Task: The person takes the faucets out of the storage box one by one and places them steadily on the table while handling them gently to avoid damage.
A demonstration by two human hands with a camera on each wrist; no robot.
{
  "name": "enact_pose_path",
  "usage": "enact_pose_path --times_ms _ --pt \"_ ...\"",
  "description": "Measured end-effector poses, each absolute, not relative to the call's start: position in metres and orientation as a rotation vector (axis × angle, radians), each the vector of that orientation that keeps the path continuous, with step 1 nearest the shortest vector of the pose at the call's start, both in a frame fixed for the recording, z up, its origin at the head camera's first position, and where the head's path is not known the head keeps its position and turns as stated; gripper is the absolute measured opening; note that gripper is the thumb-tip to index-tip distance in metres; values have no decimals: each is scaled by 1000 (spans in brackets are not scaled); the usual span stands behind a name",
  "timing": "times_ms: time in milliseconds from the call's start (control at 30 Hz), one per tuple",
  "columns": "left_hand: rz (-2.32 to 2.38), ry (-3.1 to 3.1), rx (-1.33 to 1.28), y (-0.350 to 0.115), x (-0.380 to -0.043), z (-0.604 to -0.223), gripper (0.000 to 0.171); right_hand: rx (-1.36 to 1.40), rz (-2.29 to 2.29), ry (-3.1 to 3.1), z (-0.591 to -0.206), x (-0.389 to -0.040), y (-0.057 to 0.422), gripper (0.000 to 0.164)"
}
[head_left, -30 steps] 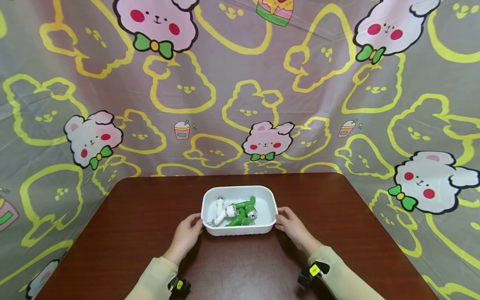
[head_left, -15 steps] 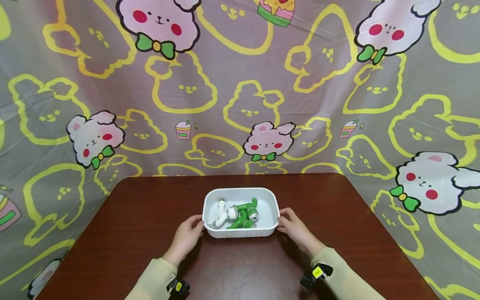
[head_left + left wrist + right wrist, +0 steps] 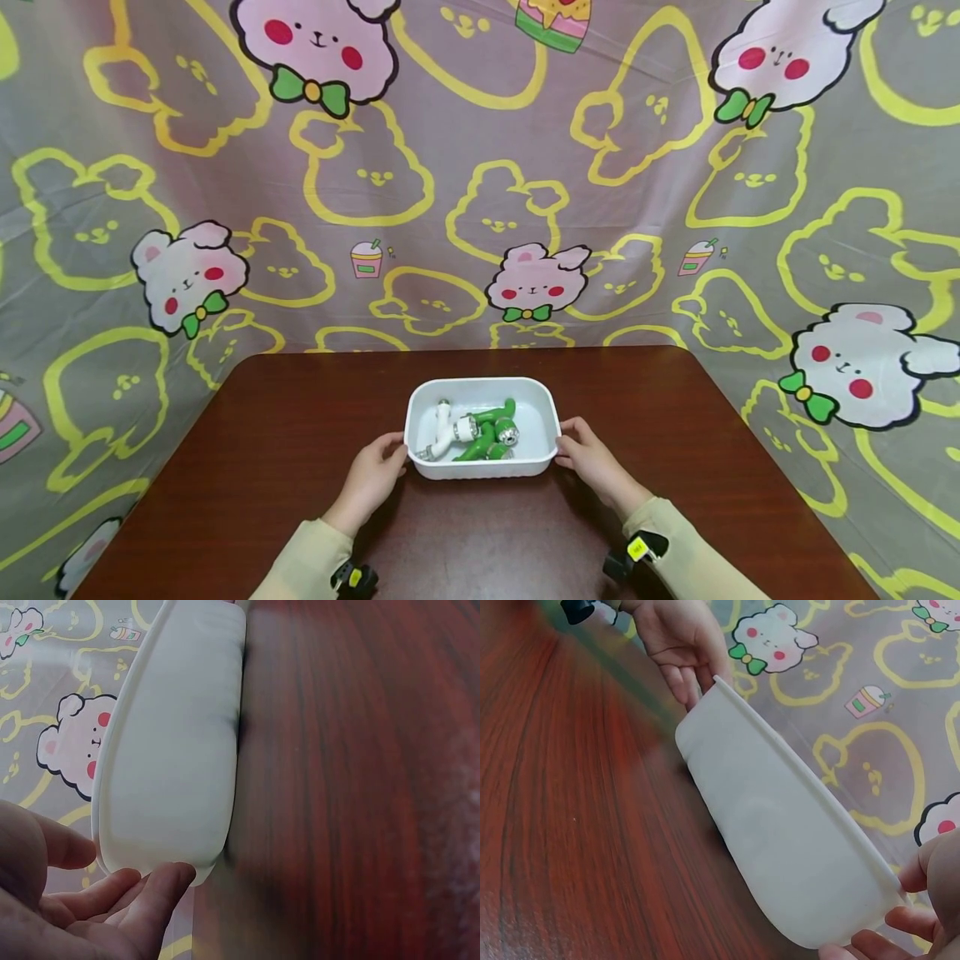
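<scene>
A white plastic tray [image 3: 483, 469] stands on the table, seen from above in the head view. My left hand [image 3: 375, 471] grips its left end, thumb at the rim and fingers against the wall below. On the opposite end, my right hand [image 3: 588, 457] holds on in the same way. Inside lie a branching white tap-like fitting [image 3: 444, 435] with silver ends and green tap-like fittings [image 3: 480, 439], also with silvery parts, bunched toward the middle and left. Both wrist views show the tray's outer side wall; the contents are hidden there.
The dark reddish-brown wooden table [image 3: 480, 542] extends around the tray on all sides. Behind it and along both sides hangs a grey cloth [image 3: 645, 275] printed with rabbits and yellow outlines. Each wrist carries a small black camera.
The tray has slid slightly toward me, with both hands still holding its ends. The fittings inside keep about the same arrangement.
</scene>
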State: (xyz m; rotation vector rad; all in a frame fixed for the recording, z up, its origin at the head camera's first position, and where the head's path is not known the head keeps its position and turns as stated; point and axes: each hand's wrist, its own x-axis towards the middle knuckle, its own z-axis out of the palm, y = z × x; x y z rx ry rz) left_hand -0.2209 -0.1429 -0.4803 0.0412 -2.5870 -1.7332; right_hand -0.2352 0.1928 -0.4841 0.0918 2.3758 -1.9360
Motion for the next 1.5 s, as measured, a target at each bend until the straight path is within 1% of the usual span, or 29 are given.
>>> enact_pose_path --times_ms 933,1133,1333,1500 --pt "-1663 -2610 -14 -143 -213 -479 35 126 -1930 2368 -484 -229 193 26" --pt "-1571 -2691 -57 -148 -214 -476 34 115 -1890 2398 -484 -231 195 29" --pt "-1503 -2741 -101 -151 -216 -470 34 116 -1840 2463 -483 -233 196 28" --pt "-1247 -2759 -226 -150 -216 -467 42 115 -1805 2527 -479 -235 199 28"
